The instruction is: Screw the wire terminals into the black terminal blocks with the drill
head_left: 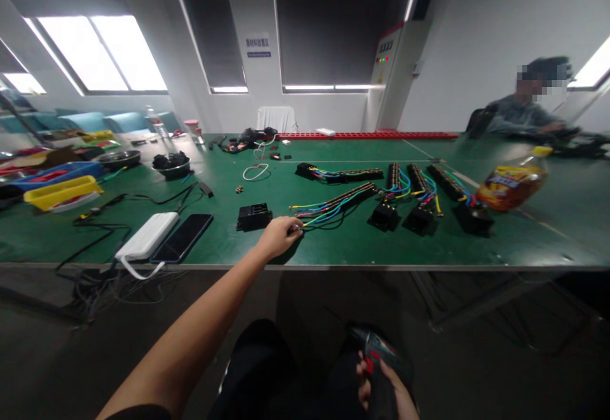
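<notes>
Green work table (pixel 333 242), workshop room, skylights overhead, control cabinet (pixel 388 70) at far wall, 12 o'clock.

- Item 1: left hand (pixel 279 236), arm at full reach over near table edge. Fingers closed together on the loose near ends of the wire bundle (pixel 333 204).
- Item 2: wire bundle, multicolour, flat on table, runs from the hand toward 2 o'clock into a dark strip. No end block on it.
- Item 3: black block (pixel 254 216), loose, at 10 o'clock of left hand, near but not touching.
- Item 4: right hand (pixel 381 388), low in lap at 6 o'clock, below table edge. Wrapped round grip of power driver (pixel 376 350). Tip not visible.
- Item 5: wired sets (pixel 422 194), qty approx 4, at 1–3 o'clock of left hand, colour wires on strips. Three at least show a black block at near end.
- Item 6: power bank (pixel 147 236) w/ phone (pixel 183 237) just beside, 9 o'clock.
- Item 7: drink bottle (pixel 512 185), 3 o'clock, tilted.
- Item 8: another person (pixel 519 115), seated, far right, well apart.

Status, by judgement: most sets look finished. The bundle in hand looks unfinished, its block unattached and the driver idle.
</notes>
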The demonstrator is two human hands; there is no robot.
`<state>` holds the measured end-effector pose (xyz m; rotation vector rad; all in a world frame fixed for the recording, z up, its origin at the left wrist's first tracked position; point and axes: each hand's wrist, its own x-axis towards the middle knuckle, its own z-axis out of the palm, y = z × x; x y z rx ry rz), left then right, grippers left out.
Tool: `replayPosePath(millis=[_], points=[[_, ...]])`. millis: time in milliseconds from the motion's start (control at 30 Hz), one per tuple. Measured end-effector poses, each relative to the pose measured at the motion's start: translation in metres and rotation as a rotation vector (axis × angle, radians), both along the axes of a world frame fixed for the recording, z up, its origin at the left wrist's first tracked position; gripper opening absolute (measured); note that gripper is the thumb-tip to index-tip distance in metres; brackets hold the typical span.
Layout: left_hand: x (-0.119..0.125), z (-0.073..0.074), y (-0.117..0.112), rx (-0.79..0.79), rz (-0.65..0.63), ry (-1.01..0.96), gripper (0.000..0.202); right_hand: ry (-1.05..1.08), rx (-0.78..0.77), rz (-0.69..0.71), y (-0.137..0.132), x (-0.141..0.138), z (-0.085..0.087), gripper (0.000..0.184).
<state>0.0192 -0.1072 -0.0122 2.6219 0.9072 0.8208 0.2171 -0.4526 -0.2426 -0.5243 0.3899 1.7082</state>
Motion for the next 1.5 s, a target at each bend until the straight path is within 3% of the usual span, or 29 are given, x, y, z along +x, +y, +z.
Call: replayPosePath(millis=[300,467,700,1067,1367,1500], points=[[-0.011,0.002,0.003,-0.088,0.033,-0.038,0.026,0.010,-0.010,-0.027,0.001,-0.002,0.007,0.039],[-0.011,-0.001,0.004,0.017,0.173,0.030,0.022,-0.024,0.005,-0.001,0.001,-0.001,0.006,0.036],[-0.009,0.000,-0.003,0.049,0.181,0.108,0.021,-0.026,-0.010,-0.018,0.000,-0.001,0.000,0.031],[-0.012,0.001,-0.018,-0.004,0.034,0.082,0.014,-0.001,-0.048,0.012,0.000,0.004,0.005,0.033],[-0.015,0.004,-0.034,-0.002,-0.103,0.150,0.020,0.018,-0.014,0.049,0.002,0.008,-0.008,0.034],[-0.021,0.005,-0.028,0.005,-0.120,0.155,0.024,0.012,-0.012,0.072,0.001,0.008,-0.012,0.032]])
